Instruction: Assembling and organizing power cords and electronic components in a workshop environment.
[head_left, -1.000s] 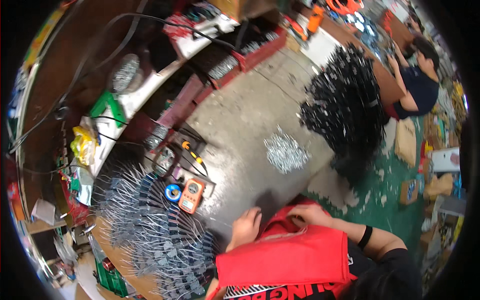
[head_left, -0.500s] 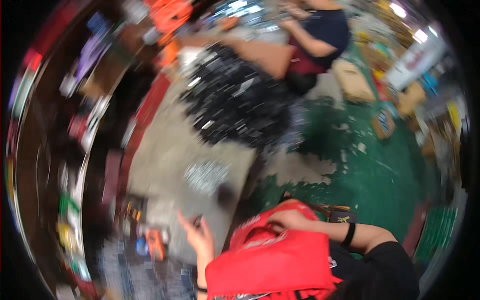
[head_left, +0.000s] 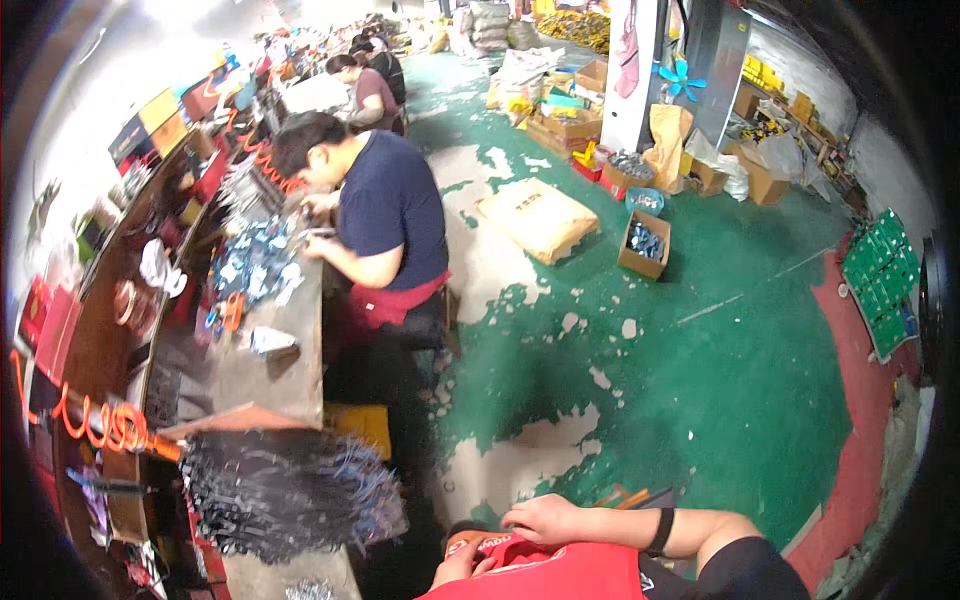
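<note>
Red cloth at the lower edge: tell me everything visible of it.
The red cloth looks like soft fabric, bright red with white print toward its upper left. It lies over the person's front and runs off the lower edge of the picture, so its full shape is hidden. The right hand is at its upper edge, the left hand at its left side; whether they grip it is unclear.

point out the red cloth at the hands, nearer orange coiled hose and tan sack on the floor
Red cloth (head_left: 570,577): head view, on the fabric below the right hand (head_left: 546,519).
Orange coiled hose (head_left: 122,428): head view, on its bunched coils.
Tan sack (head_left: 541,218): head view, on its upper side.
</note>
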